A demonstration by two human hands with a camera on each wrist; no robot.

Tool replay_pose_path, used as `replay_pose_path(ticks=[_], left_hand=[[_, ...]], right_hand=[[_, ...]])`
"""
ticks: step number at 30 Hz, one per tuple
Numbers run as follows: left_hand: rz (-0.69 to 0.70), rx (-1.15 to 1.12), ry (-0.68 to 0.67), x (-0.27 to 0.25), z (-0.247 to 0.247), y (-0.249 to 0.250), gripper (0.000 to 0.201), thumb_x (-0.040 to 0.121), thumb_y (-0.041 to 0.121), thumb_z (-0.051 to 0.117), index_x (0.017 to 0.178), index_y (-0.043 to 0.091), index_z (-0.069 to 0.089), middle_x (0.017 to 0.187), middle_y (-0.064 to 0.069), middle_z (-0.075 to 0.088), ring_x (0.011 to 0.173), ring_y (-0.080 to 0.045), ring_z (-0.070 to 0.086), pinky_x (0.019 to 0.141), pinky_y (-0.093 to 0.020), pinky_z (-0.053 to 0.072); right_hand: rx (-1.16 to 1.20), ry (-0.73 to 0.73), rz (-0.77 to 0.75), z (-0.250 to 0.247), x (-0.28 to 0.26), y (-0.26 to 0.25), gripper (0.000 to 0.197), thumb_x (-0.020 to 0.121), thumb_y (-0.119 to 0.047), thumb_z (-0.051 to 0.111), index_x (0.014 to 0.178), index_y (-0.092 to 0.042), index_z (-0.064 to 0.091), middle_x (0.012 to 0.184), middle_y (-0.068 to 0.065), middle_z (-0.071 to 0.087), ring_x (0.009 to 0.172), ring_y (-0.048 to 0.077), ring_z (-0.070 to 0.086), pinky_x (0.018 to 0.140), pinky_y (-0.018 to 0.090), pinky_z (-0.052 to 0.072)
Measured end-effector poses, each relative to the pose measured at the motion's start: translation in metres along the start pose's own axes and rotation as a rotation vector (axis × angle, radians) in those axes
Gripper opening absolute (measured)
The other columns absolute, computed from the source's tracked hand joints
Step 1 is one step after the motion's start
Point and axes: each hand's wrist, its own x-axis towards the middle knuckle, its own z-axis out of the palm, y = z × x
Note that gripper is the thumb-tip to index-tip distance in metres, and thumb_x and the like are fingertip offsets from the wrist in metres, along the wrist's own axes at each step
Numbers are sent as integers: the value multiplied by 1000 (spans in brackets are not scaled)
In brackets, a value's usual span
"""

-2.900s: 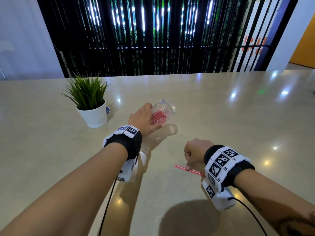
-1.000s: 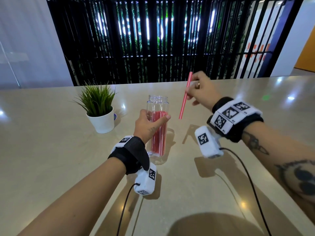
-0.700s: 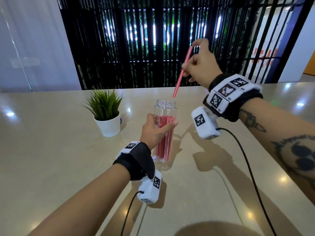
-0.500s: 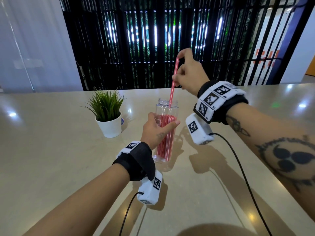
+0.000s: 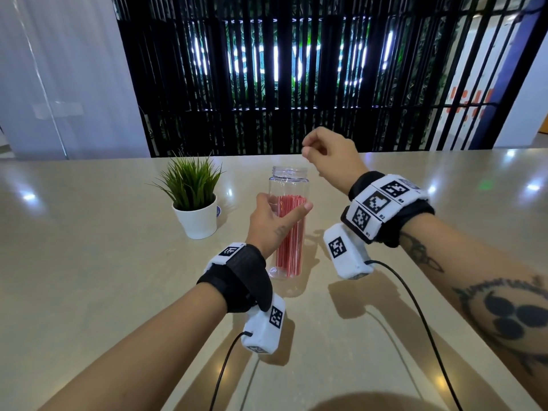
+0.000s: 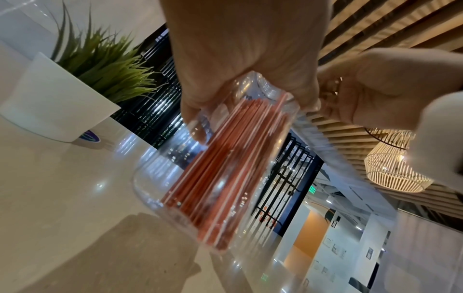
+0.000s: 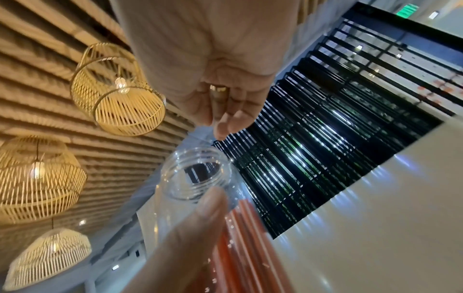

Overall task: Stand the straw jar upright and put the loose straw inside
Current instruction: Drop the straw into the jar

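Straws (image 5: 289, 235) stand bunched inside the clear jar (image 5: 288, 185), which sits upright on the desk (image 5: 89, 262) at the frame's centre, just right of a potted plant (image 5: 194, 200). No loose straw shows anywhere, so the task looks all but done. The left hand (image 5: 274, 223) curls round the jar's middle; the right hand (image 5: 329, 155) hovers just above and right of the mouth, fingers loosely bent and holding nothing. To finish well, I'd lift the right hand straight up clear of the rim, and open the left sideways without dragging the light jar over.

Only the right wrist view looks at the open mouth (image 7: 198, 174) from close by; the left wrist view alone shows the straw ends resting on the jar's base (image 6: 200, 237).
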Motion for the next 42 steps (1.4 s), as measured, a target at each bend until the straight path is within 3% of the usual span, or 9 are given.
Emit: replay_pose_path(ticks=[4, 7, 9, 12, 15, 20, 28, 31, 42], left_hand=[[-4, -23, 23, 4, -6, 4, 54, 75, 41, 68, 108, 11, 37, 83, 7, 46, 75, -7, 49, 68, -24, 41], [-12, -52, 23, 7, -10, 7, 57, 78, 38, 66, 115, 8, 35, 89, 7, 48, 84, -10, 52, 77, -26, 43], [-27, -85, 17, 6, -11, 8, 58, 80, 36, 65, 118, 6, 34, 92, 6, 50, 88, -11, 54, 79, -24, 45], [-57, -126, 28, 3, -13, 5, 56, 81, 34, 63, 119, 8, 32, 96, 2, 51, 86, -8, 54, 72, -18, 43], [-82, -107, 66, 6, -19, -6, 61, 77, 37, 67, 120, 13, 32, 113, -7, 49, 99, -17, 52, 84, -29, 40], [-28, 31, 2, 21, -45, -28, 83, 73, 32, 74, 138, 16, 26, 118, -1, 47, 104, -12, 51, 94, -33, 43], [27, 170, 77, 66, -85, -56, 71, 76, 21, 71, 137, 15, 34, 125, -15, 52, 106, -24, 51, 97, -43, 45], [47, 280, 98, 79, -90, -72, 70, 73, 22, 74, 133, 15, 40, 118, -14, 58, 104, -27, 56, 93, -48, 47], [-28, 370, 93, 94, -88, -114, 52, 73, 9, 71, 119, 4, 47, 118, -16, 60, 107, -30, 56, 92, -35, 42]], right_hand=[[132, 11, 143, 6, -24, 14, 22, 84, 3, 44, 101, -10, 48, 101, 6, 51, 87, 20, 49, 69, 26, 42], [74, -342, 257, 22, -54, 19, 52, 79, -4, 60, 125, -9, 37, 112, 8, 50, 96, 23, 53, 76, 29, 49], [87, -449, 283, 39, -69, 19, 75, 75, -10, 71, 135, -12, 26, 106, 3, 54, 99, 22, 57, 85, 29, 50], [147, -311, 298, 67, -79, 21, 84, 69, -16, 79, 134, -10, 25, 109, 6, 61, 101, 24, 62, 87, 30, 51], [182, -255, 312, 88, -77, 26, 85, 65, -14, 80, 133, -8, 29, 116, 12, 62, 101, 26, 62, 88, 34, 50], [169, -161, 276, 119, -50, 34, 79, 52, -27, 75, 122, -10, 45, 111, 13, 55, 106, 28, 54, 89, 40, 50], [94, -150, 198, 162, 9, 40, 76, 64, -17, 79, 128, -9, 39, 111, 9, 61, 97, 22, 58, 85, 32, 48], [9, -137, 220, 186, 18, 47, 76, 67, -19, 77, 129, -12, 33, 113, 14, 64, 96, 31, 64, 85, 43, 54], [-64, -197, 316, 229, 20, 75, 68, 73, -12, 68, 130, -9, 31, 111, 21, 64, 96, 37, 64, 85, 46, 53]])
